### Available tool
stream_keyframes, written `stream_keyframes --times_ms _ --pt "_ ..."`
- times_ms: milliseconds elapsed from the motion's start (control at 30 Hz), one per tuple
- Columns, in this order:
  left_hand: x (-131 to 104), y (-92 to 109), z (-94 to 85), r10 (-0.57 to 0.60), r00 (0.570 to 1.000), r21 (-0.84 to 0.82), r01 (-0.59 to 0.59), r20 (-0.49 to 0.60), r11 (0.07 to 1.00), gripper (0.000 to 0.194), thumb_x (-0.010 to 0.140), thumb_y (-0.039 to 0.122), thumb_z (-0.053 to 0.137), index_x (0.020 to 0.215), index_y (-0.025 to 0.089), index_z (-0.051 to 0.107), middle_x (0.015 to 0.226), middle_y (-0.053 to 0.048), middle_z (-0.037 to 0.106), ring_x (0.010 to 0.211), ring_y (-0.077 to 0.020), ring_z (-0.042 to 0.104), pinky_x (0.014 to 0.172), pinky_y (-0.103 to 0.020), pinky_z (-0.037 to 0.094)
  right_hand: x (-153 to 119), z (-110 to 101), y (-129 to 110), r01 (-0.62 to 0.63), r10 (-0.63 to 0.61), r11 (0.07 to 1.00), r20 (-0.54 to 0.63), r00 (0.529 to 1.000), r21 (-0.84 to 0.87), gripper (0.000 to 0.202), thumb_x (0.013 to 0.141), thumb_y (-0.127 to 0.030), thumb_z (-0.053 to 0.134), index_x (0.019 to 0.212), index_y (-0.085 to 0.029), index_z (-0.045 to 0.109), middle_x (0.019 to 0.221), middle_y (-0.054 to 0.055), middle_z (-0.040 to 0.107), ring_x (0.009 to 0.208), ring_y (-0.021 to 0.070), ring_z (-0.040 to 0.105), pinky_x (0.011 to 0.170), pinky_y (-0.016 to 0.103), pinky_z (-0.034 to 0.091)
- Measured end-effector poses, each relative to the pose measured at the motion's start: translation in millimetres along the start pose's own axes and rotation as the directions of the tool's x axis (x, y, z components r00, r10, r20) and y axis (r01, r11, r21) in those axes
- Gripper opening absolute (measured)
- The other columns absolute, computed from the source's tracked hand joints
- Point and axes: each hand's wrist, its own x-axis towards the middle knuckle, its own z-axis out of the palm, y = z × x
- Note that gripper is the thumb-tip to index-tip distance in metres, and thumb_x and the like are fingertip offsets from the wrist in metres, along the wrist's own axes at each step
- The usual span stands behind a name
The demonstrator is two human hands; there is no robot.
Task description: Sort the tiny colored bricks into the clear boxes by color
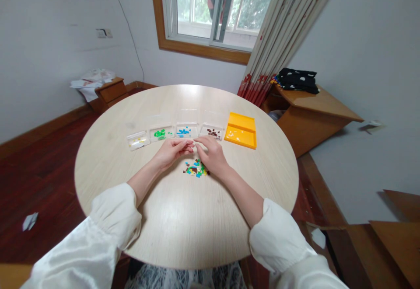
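Above the table's middle, my left hand [173, 152] is turned partly palm up, its fingers curled and thumb lying near them. Anything in it is too small to make out. My right hand [212, 154] meets it from the right, fingertips close to the left ones, thumb and index finger slightly apart, with no piece visible between them. Just below the hands lies a loose pile of small coloured pieces [194, 169] in blue, green, yellow, brown and white. The right hand partly covers the pile's edge.
Beyond the hands stand clear boxes holding yellow and white pieces [138, 141], green pieces [160, 134], blue pieces [184, 131] and brown pieces [213, 133]. To their right, an open yellow case [241, 144] contains white pieces. Everything rests on a round wooden table [183, 228].
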Motion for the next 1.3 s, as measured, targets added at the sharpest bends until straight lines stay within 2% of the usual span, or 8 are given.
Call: stream_keyframes --times_ms 367,500,633,800,900,1033,1167,1300 --pt "-3.9 -5.0 6.8 -0.08 0.983 0.022 0.077 0.164 0.997 0.047 0.061 0.056 0.073 0.072 0.01 0.068 0.072 -0.01 0.068 0.073 -0.0184 0.063 0.077 -0.035 0.05 -1.2 6.3 -4.6 0.04 -0.039 0.998 0.017 0.999 -0.04 0.012 0.086 -0.022 0.053 0.08 -0.02 0.064 0.084 0.007 0.064 0.086 0.0193 0.055 0.08 0.033 0.044" --pt "-2.9 -3.4 6.7 -0.019 1.0 0.173 0.015 0.023 0.985 0.046 0.072 0.057 0.061 0.066 0.011 0.063 0.062 -0.007 0.063 0.059 -0.0143 0.057 0.062 -0.029 0.046 5.6 -9.8 9.0 -0.012 0.007 0.992 -0.043 0.999 -0.122 0.018 0.088 -0.025 0.047 0.074 -0.02 0.058 0.079 0.005 0.061 0.081 0.0188 0.053 0.079 0.033 0.041" --pt "-0.8 -3.9 1.8 0.185 0.98 0.543 -0.12 -0.068 0.831 0.041 0.081 0.043 0.051 0.05 0.015 0.051 0.045 0.003 0.045 0.046 -0.0091 0.041 0.053 -0.024 0.036 11.4 -43.1 46.2 -0.266 0.198 0.933 -0.272 0.942 -0.24 0.023 0.087 -0.029 0.045 0.066 -0.021 0.049 0.07 0.003 0.054 0.073 0.0184 0.047 0.073 0.032 0.037" --pt "-2.4 -7.6 1.4 0.263 0.959 0.75 -0.249 0.104 0.612 0.018 0.078 0.025 0.054 0.07 0.014 0.067 0.064 -0.001 0.056 0.061 -0.0124 0.049 0.062 -0.026 0.039 4.8 -76.7 89.8 -0.494 0.345 0.817 -0.435 0.831 -0.296 0.016 0.085 -0.028 0.048 0.075 -0.018 0.055 0.085 0.01 0.059 0.084 0.0216 0.045 0.082 0.037 0.032" --pt "-4.7 -9.9 3.8 0.242 0.944 0.762 -0.326 0.225 0.56 0.022 0.08 0.019 0.051 0.088 0.016 0.072 0.079 -0.005 0.059 0.072 -0.0142 0.054 0.072 -0.028 0.043 1.5 -81.8 99.4 -0.549 0.391 0.787 -0.462 0.796 -0.281 0.017 0.082 -0.028 0.052 0.091 -0.016 0.06 0.101 0.015 0.06 0.094 0.0249 0.045 0.088 0.042 0.029" --pt "-5.8 -12.1 4.2 0.204 0.924 0.766 -0.382 0.323 0.517 0.027 0.081 0.016 0.049 0.091 0.02 0.073 0.083 -0.006 0.056 0.078 -0.0153 0.053 0.078 -0.03 0.044 5.3 -74.8 92.0 -0.503 0.429 0.846 -0.332 0.84 -0.178 0.017 0.078 -0.017 0.052 0.091 -0.014 0.063 0.094 0.012 0.063 0.086 0.0205 0.053 0.085 0.039 0.037" --pt "-4.6 -14.0 1.8 0.178 0.907 0.792 -0.421 0.383 0.442 0.029 0.08 0.014 0.048 0.091 0.02 0.074 0.085 -0.007 0.057 0.082 -0.0168 0.052 0.081 -0.033 0.044 8.3 -60.5 62.5 -0.377 0.38 0.925 0.056 0.923 -0.046 0.012 0.076 -0.016 0.056 0.079 -0.016 0.068 0.081 0.005 0.067 0.074 0.0149 0.058 0.072 0.029 0.044" --pt "-4.0 -14.2 0.0 0.177 0.9 0.803 -0.435 0.398 0.408 0.027 0.079 0.015 0.05 0.09 0.021 0.074 0.085 -0.007 0.058 0.084 -0.0176 0.052 0.083 -0.034 0.042 6.1 -49.4 32.6 -0.278 0.252 0.961 0.385 0.888 0.012 0.013 0.074 -0.013 0.058 0.078 -0.016 0.07 0.079 0.005 0.068 0.074 0.0135 0.059 0.071 0.027 0.045"
